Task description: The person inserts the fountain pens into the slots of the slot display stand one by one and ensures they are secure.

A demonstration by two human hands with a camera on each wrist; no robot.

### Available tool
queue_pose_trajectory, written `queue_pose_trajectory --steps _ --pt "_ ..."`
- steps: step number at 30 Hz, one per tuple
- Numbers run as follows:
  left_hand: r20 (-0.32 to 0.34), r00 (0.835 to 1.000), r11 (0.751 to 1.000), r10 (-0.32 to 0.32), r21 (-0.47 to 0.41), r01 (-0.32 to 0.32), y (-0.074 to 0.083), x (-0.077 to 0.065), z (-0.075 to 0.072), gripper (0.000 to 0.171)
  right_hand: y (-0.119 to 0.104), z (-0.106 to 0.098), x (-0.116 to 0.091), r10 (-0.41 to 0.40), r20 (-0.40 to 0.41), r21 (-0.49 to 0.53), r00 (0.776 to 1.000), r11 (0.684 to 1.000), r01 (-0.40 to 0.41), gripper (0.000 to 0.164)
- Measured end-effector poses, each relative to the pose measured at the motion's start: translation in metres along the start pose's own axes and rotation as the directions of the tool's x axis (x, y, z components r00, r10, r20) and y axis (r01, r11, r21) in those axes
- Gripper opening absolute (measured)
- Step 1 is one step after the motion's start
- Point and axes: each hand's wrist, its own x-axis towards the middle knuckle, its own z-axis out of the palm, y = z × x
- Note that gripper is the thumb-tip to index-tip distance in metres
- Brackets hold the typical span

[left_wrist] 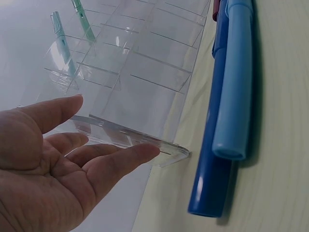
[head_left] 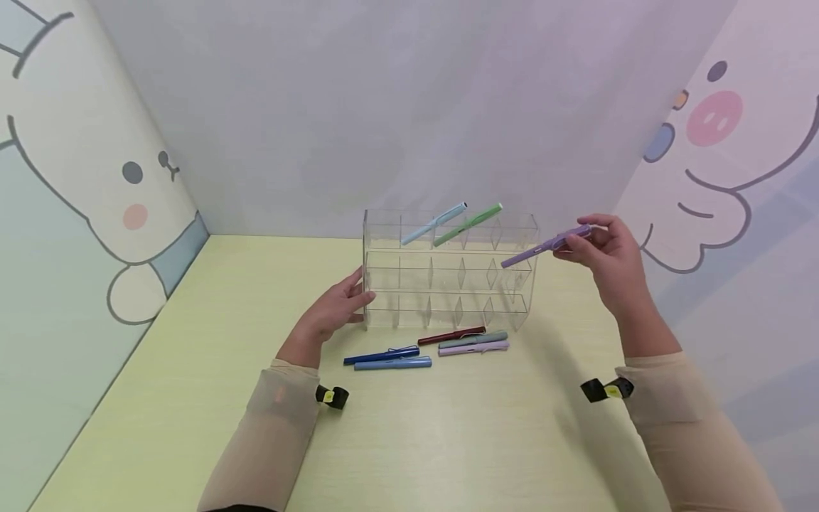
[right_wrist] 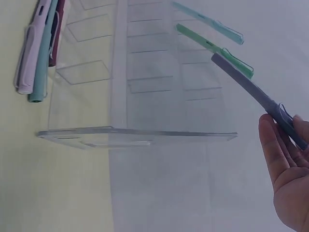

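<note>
My right hand [head_left: 611, 259] pinches a purple pen [head_left: 537, 251] by its clip end, right of a clear tiered pen rack [head_left: 448, 259]. The pen slants down-left, its other end before the rack's upper right part. In the right wrist view, thumb and fingers hold the purple pen [right_wrist: 251, 87] beyond the rack's end panel [right_wrist: 174, 134]. My left hand [head_left: 333, 306] rests against the rack's left side panel [left_wrist: 130, 133], fingers fairly straight and thumb apart. A light blue pen [head_left: 435, 223] and a green pen [head_left: 468, 225] lean in the rack's top row.
Before the rack lie a dark red pen [head_left: 451, 336], a grey-green pen [head_left: 473, 340] and a lilac pen [head_left: 473, 348]. Left of them are a dark blue pen [head_left: 381, 355] and a lighter blue pen [head_left: 393, 363]. Walls enclose the pale table [head_left: 448, 441] at back and sides.
</note>
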Motion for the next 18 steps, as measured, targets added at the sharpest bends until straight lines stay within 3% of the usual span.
queue_pose_trajectory --steps 8,18 --pt "-0.002 1.0 1.0 0.002 0.007 -0.002 -0.001 0.001 -0.001 0.072 -0.012 0.002 0.03 -0.02 -0.08 0.064 0.997 0.998 0.025 0.036" --pt "0.003 1.0 1.0 -0.003 0.002 0.003 0.0 0.001 0.0 0.072 -0.011 0.01 0.056 -0.007 -0.124 0.009 0.992 1.0 0.008 0.035"
